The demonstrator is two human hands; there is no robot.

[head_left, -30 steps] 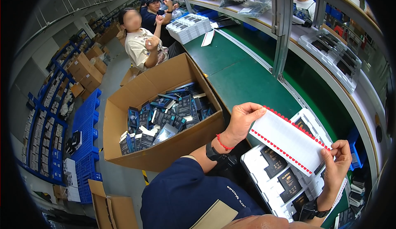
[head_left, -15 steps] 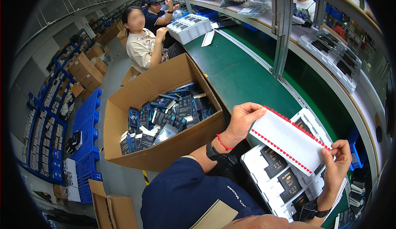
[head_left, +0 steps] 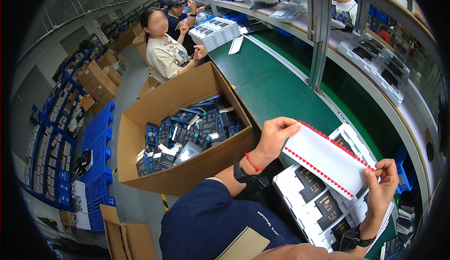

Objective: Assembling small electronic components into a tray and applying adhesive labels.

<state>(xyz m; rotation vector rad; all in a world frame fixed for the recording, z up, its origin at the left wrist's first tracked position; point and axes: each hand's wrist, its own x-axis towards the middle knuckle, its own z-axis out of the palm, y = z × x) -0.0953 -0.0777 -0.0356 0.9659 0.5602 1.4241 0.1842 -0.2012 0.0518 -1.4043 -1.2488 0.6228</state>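
green conveyor belt [head_left: 262, 79] runs from the upper middle toward the lower right, with 2 people seated along it at the top. left hand [head_left: 274, 135] and right hand [head_left: 382, 187] each pinch an end of a white sheet [head_left: 326, 159] edged with red dots, held at centre right above a white tray [head_left: 318, 203] of dark packets. a cardboard box [head_left: 187, 128] of packets sits centre left.
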